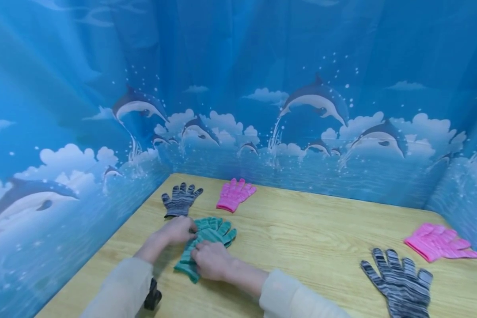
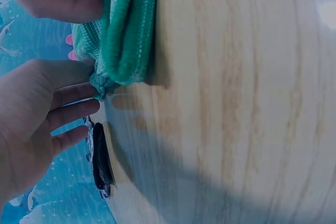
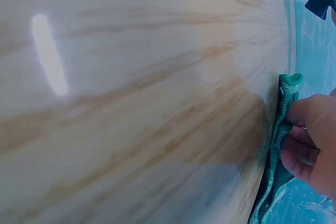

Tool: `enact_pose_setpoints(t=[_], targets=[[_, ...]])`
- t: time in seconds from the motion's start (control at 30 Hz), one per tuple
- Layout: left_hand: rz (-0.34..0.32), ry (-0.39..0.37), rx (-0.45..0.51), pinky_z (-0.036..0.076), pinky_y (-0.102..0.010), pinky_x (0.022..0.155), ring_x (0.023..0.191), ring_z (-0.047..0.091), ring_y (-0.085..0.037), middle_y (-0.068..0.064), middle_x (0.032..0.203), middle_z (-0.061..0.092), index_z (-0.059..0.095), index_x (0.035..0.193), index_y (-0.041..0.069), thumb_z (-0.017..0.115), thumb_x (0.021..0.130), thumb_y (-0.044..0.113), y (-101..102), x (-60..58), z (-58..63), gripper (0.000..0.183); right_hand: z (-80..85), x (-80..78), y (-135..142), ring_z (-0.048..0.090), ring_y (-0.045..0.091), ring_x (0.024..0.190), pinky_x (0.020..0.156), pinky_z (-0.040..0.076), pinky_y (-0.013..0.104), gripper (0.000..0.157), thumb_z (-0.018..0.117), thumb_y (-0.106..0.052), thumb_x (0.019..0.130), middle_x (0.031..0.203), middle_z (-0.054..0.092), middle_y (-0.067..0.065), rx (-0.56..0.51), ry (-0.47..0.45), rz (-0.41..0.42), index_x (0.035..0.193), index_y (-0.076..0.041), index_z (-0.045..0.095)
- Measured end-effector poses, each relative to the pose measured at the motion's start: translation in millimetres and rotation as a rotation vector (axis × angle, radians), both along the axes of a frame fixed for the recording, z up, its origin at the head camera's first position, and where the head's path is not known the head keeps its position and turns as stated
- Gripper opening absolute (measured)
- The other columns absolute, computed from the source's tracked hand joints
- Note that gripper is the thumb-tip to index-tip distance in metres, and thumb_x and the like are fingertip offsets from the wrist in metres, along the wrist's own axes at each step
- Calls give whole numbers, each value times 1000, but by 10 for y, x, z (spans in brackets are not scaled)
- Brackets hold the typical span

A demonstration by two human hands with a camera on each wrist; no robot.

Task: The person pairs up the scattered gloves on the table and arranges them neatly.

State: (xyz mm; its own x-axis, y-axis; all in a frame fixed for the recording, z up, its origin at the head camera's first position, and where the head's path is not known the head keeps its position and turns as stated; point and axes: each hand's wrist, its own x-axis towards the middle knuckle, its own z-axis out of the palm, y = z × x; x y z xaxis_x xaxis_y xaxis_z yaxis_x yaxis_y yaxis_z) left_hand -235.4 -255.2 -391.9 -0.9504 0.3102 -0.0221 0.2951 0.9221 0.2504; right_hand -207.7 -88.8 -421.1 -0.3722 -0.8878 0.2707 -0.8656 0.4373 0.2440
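Green knit gloves (image 1: 208, 237) lie on the wooden table in front of me, seemingly two overlapping, with their fingers pointing away and to the right. My left hand (image 1: 177, 230) pinches their left edge. In the left wrist view, the other fingers of my left hand (image 2: 37, 114) stay fairly straight. My right hand (image 1: 212, 260) grips the green fabric nearer the cuff; in the right wrist view the right hand (image 3: 315, 145) has thumb and curled fingers on a raised fold of the green glove (image 3: 275, 150).
Beyond my left hand lies a grey-black striped glove (image 1: 179, 198), with a pink glove (image 1: 235, 195) beside it. Another striped glove (image 1: 403, 282) and pink glove (image 1: 441, 242) lie at the right. A printed dolphin curtain (image 1: 238, 88) surrounds the wooden table (image 1: 302, 234).
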Motion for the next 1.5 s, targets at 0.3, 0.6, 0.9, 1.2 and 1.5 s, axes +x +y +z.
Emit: enact_pose_setpoints(t=[0.3, 0.6, 0.9, 1.2, 1.5], targets=[[-19, 7, -17, 50, -40, 79, 88, 63, -25, -8, 91, 68, 72, 90, 5, 70, 80, 12, -15, -22, 8, 12, 54, -33, -1, 55, 5, 69, 51, 42, 19, 5, 67, -21, 77, 79, 56, -9, -12, -19, 31, 81, -22, 64], [-58, 7, -15, 50, -36, 69, 70, 59, -15, 2, 74, 62, 68, 70, 13, 61, 86, 7, -69, -41, 9, 18, 75, 24, -9, 54, 4, 69, 51, 39, 14, 9, 69, -16, 75, 76, 56, -8, -208, -26, 102, 83, -20, 68], [-96, 9, -32, 50, -37, 72, 80, 61, -19, 0, 82, 64, 73, 87, 8, 68, 83, 15, -80, -25, -12, 9, 10, 67, -15, 58, 1, 78, 69, 44, 11, 12, 69, -17, 78, 84, 62, -9, -120, -140, 189, 90, -19, 71], [-81, 57, -110, 46, -43, 83, 92, 59, -26, -5, 95, 64, 69, 96, 7, 69, 82, 22, -62, 12, -25, 20, 110, -15, 145, 56, 3, 100, 82, 42, 12, 25, 62, -27, 87, 106, 64, -9, 2, -198, 240, 110, -19, 67], [-271, 175, -109, 50, -34, 75, 84, 61, -18, -1, 89, 65, 71, 93, 7, 68, 82, 15, 59, 172, 87, 14, 133, -394, 472, 61, 13, 81, 67, 49, 21, 13, 66, -6, 79, 86, 65, -1, -303, -232, -44, 90, -11, 72]])
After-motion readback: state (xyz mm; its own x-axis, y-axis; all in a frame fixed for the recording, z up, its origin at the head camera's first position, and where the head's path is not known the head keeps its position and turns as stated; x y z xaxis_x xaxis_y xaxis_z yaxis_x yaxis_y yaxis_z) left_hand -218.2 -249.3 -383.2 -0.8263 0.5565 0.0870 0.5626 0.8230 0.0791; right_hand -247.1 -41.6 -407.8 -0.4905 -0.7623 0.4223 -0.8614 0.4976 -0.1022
